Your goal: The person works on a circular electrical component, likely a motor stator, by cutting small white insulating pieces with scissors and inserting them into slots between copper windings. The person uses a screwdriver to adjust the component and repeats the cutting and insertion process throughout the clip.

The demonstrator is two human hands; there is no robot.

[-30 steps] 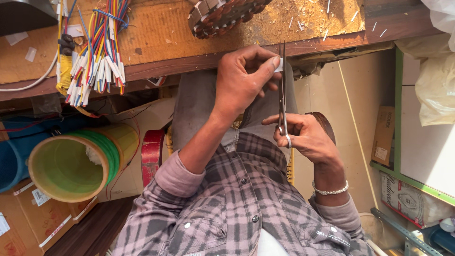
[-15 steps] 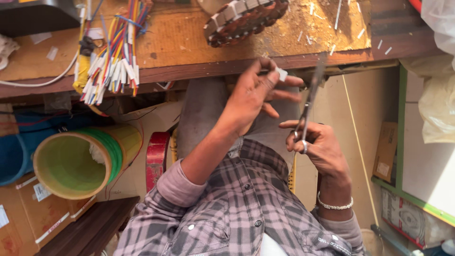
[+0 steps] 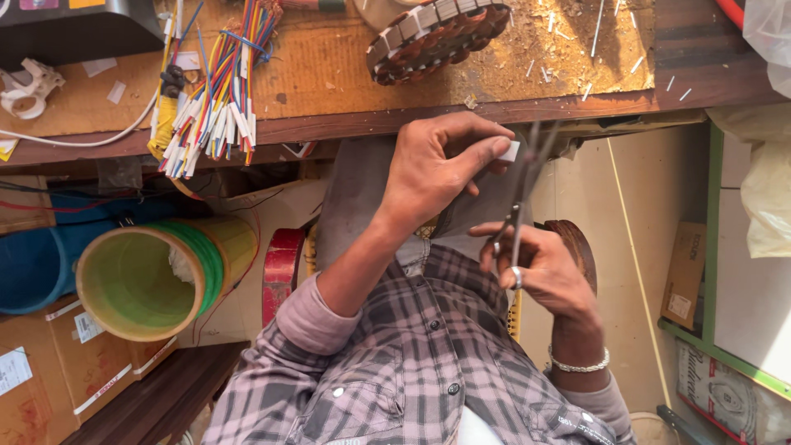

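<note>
1. Head view, far left of the bench (image 3: 346,124): a white plastic clip (image 3: 29,86) lies near the left edge, with a white cable (image 3: 91,140) running along the front edge beside it.
2. Next along, a bundle of coloured wires (image 3: 216,103) with white-sleeved ends fans out over the front edge of the bench; a yellow-handled tool (image 3: 167,107) lies just beside it.
3. Below the bench at the left, a blue tube (image 3: 33,264) and a yellow-green spool (image 3: 140,280) lie on their sides, with cardboard boxes (image 3: 58,371) under them; a red reel (image 3: 282,268) stands just right of the spool.
4. At the back of the bench, towards the middle, a round motor stator (image 3: 437,37) with copper windings rests on the worn brown surface, amid scattered white clippings.
5. Just in front of the bench's front edge, the left hand (image 3: 437,169) is closed in a pinch, thumb and forefinger holding a small white strip (image 3: 511,151).
6. Beside and below it, the right hand (image 3: 540,268) grips a pair of scissors (image 3: 521,198), fingers through the handles; the blades point up towards the strip and are blurred, so I cannot tell whether they touch it. A silver bracelet (image 3: 579,364) sits on that wrist.
7. At the right, beyond the bench's end, a green-edged white board (image 3: 741,288) leans, with a small carton (image 3: 684,272) beside it.
</note>
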